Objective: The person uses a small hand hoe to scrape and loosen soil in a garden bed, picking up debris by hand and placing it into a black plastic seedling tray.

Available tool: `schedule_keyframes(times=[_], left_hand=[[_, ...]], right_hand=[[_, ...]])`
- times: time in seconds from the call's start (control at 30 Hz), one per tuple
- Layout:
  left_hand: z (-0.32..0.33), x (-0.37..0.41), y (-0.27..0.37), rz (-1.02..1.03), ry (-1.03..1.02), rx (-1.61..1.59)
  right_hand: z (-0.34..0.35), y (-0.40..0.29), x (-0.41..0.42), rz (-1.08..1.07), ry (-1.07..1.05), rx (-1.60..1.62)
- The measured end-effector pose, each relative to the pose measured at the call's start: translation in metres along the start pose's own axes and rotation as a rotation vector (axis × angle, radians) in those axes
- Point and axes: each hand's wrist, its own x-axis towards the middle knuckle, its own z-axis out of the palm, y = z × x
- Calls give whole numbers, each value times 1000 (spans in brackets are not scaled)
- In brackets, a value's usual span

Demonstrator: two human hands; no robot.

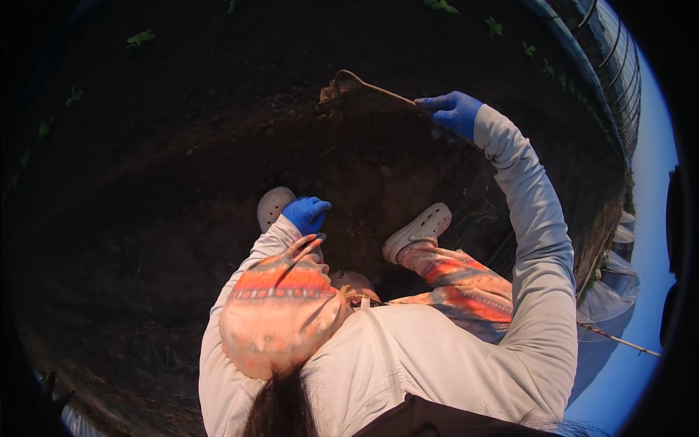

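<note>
My right hand (454, 113), in a blue glove, grips the handle end of a small hand hoe (377, 88) at the upper right of the middle. The hoe's soil-coloured blade lies to the left, at the dark soil (306, 136); whether it cuts into the ground cannot be told. My left hand (307, 214), also blue-gloved, is beside my left knee, near a light clog (274, 206). Its fingers are curled, and nothing shows in them. Part of the palm is hidden.
Small green seedlings (141, 38) stand in the soil along the far side, with more (493, 27) at the upper right. A hooped plastic-film tunnel (617, 71) edges the right. My other clog (419, 229) rests on the ground, near white plastic sheeting (614, 289) further right.
</note>
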Motion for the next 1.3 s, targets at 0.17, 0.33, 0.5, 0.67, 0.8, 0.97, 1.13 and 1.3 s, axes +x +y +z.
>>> schedule_keyframes(times=[0.17,0.33,0.5,0.67,0.8,0.97,1.13,1.3], left_hand=[[0,0,-1,14,-49,32],[1,0,-2,20,-44,23],[1,-2,-3,27,-18,19],[1,3,-1,36,-39,28],[-2,-1,-4,13,-70,24],[-2,0,-2,57,-52,15],[-12,-1,2,11,-116,-34],[-11,-4,5,19,-99,-44]], right_hand=[[-8,-7,23,3,-49,-186],[-18,0,35,-8,-58,-144],[-20,0,46,-77,-85,13],[6,-5,55,-67,-96,-115],[1,-22,47,-73,-88,-46],[14,-28,53,-131,-122,-138],[25,-32,68,-198,-147,-139],[32,-60,62,-168,-143,-166]])
